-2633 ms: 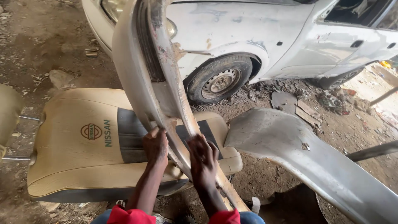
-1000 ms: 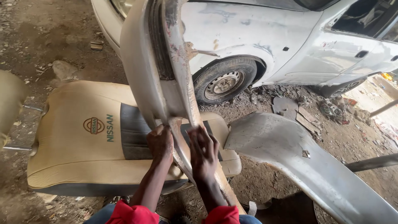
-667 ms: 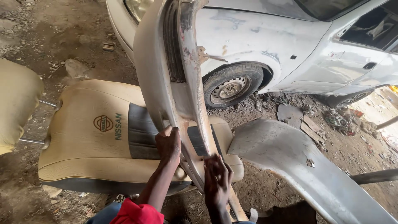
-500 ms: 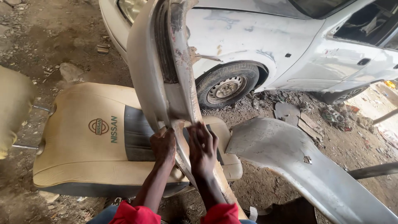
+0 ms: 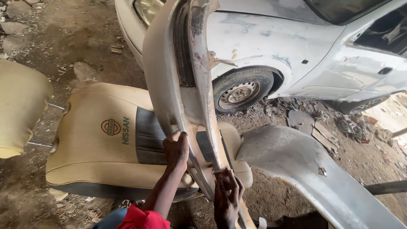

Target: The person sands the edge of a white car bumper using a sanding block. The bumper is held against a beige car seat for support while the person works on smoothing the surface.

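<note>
While the left hand (image 5: 177, 149) clasps the upright bumper's (image 5: 178, 85) left edge over the tan seat (image 5: 97, 140), the right hand (image 5: 227, 197), fingers closed perhaps on a small abrasive, rubs its near inner face, so sanding seems underway and next needs steady strokes.

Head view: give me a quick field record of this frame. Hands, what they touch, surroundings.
left hand: grips the edge of the bumper panel, fingers curled over it
right hand: pressed on the panel's lower edge; anything held is not clear
bumper panel: long, curved, grey and worn, standing on end over the seat
car seat: beige with a dark centre strip, lying flat on the dirt
headrest: beige, on two metal posts
car: white, patchy, front wheel visible
second panel: grey, on the ground at right
</note>
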